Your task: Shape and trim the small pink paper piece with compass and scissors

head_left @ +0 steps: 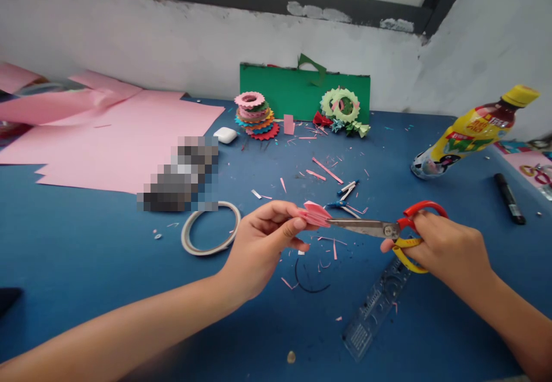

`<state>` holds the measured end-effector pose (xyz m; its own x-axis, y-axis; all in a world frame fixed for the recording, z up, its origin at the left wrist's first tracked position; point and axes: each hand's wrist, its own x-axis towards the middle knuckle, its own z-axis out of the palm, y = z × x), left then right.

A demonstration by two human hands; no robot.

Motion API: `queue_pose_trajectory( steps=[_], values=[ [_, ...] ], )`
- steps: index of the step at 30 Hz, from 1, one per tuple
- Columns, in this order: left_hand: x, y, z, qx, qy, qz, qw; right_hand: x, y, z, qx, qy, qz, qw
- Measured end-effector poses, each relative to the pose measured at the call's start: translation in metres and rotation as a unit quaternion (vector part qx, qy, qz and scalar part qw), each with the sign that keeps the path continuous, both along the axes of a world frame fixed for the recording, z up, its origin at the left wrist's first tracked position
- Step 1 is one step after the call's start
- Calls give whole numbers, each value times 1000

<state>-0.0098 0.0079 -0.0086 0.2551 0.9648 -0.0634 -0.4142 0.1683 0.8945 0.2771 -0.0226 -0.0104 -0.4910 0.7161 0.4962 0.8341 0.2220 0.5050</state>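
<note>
My left hand pinches a small folded piece of pink paper between thumb and fingers, its layers fanned a little. My right hand is wrapped round the red and yellow handles of a pair of scissors. The scissors' blades point left, and their tips touch the right edge of the folded paper. The blades look nearly closed. Below both hands, pink paper scraps are scattered over the blue table. A compass lies just behind the paper.
Around the work are a tape roll, a clear plastic ruler, a black marker and a drink bottle. Large pink sheets cover the back left. Stacked paper rings stand near a green board by the wall.
</note>
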Motion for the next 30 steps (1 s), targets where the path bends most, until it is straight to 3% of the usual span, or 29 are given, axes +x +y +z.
queue_pose_trajectory(
  steps=[30],
  values=[
    [2, -5, -3, 8, 23, 2, 1000, -9, 0, -9, -43, 52, 7, 998]
  ],
)
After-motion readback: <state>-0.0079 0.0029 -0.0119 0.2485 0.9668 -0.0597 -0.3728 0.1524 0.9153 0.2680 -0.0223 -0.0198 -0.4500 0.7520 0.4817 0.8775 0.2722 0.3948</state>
